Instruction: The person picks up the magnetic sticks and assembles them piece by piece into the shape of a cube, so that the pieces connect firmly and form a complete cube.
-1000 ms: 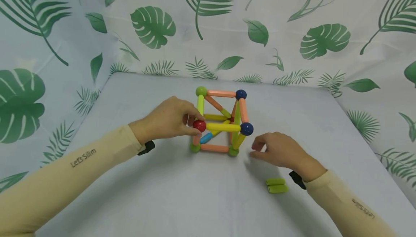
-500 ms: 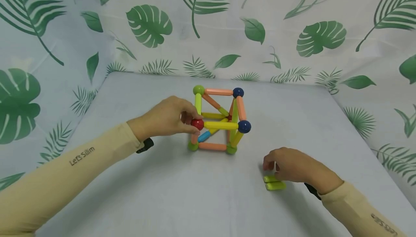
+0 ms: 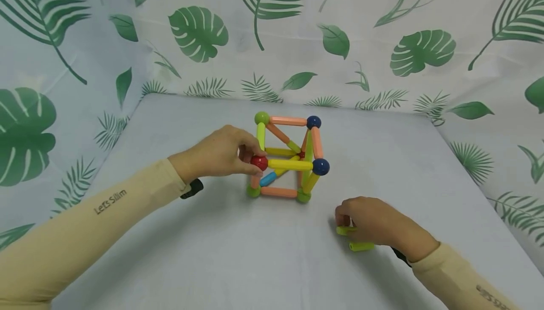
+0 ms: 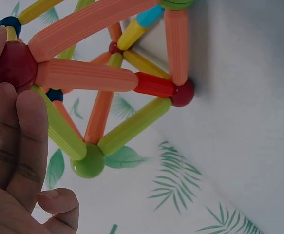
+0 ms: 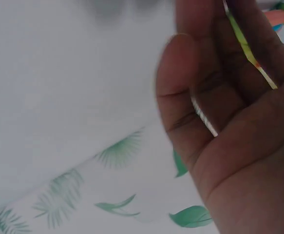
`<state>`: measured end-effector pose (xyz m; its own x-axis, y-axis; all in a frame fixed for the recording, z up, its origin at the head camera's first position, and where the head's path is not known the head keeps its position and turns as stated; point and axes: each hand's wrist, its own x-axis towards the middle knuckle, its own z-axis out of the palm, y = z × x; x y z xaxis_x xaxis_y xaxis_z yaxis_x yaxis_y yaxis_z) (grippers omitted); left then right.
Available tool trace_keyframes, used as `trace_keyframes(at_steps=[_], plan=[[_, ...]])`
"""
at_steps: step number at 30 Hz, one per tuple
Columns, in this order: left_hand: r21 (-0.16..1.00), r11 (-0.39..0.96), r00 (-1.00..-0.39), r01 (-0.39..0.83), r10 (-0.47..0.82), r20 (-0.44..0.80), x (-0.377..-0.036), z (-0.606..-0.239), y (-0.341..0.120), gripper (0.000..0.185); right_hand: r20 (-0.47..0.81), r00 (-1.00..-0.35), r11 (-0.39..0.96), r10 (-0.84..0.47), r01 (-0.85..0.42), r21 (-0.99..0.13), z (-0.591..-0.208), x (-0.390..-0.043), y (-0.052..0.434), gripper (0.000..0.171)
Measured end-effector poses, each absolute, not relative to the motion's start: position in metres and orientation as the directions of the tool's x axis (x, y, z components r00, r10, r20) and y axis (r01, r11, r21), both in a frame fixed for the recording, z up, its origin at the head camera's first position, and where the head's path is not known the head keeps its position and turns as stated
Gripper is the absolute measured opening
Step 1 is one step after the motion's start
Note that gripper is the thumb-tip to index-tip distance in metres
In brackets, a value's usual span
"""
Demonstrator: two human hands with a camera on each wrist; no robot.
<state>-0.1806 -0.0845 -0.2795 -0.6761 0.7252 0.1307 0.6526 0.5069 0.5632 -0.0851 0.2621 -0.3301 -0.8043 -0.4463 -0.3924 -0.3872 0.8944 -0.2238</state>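
Note:
My left hand (image 3: 225, 153) pinches a red ball (image 3: 259, 163) at the near upper left corner of a cube-like frame (image 3: 291, 164) of magnetic rods and balls. In the left wrist view, thumb and fingers lie around that red ball (image 4: 16, 67), where salmon and green rods meet. Right of the frame, my right hand (image 3: 376, 220) is low over the table, its fingertips on a short green magnetic rod (image 3: 343, 230), partly hidden by the hand. A second green rod (image 3: 362, 247) lies just in front of it. The right wrist view shows curled fingers; the held rod is hidden there.
A pale cloth covers the table (image 3: 238, 253). Behind and at the sides hangs a white curtain (image 3: 293, 41) printed with green leaves. The frame stands near the middle of the table, with diagonal rods inside it.
My right hand has moved from beside the frame down to the two green rods and shifted one slightly left, apart from the other. My left hand stays on the red ball.

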Motion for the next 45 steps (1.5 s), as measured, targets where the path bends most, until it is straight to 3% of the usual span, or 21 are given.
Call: trace_keyframes(at_steps=[6, 11, 15, 24, 35, 45], plan=[[0.553, 0.519, -0.679, 0.652, 0.725, 0.119, -0.181, -0.278, -0.084, 0.021, -0.170, -0.774, 0.780, -0.609, -0.546, -0.307, -0.323, -0.083, 0.227, 0.024], [0.535, 0.537, -0.686, 0.652, 0.719, 0.112, -0.181, -0.277, -0.084, 0.021, 0.119, -0.764, 0.737, -0.634, -0.644, -0.205, -0.324, -0.086, 0.198, 0.029], [0.532, 0.531, -0.678, 0.659, 0.725, 0.116, -0.181, -0.277, -0.083, 0.022, 0.244, -0.755, 0.754, -0.608, -0.646, -0.121, -0.330, -0.090, 0.185, 0.030], [0.521, 0.519, -0.667, 0.677, 0.733, 0.136, -0.182, -0.279, -0.084, 0.022, 0.247, -0.809, 0.825, -0.534, -0.562, -0.058, -0.344, -0.100, 0.178, 0.037], [0.515, 0.534, -0.675, 0.671, 0.727, 0.127, -0.181, -0.277, -0.086, 0.024, 0.321, -0.751, 0.804, -0.578, -0.591, 0.064, -0.354, -0.103, 0.175, 0.031], [0.525, 0.531, -0.673, 0.665, 0.731, 0.113, -0.180, -0.276, -0.085, 0.024, 0.304, -0.750, 0.807, -0.587, -0.574, 0.141, -0.355, -0.103, 0.171, 0.028]])
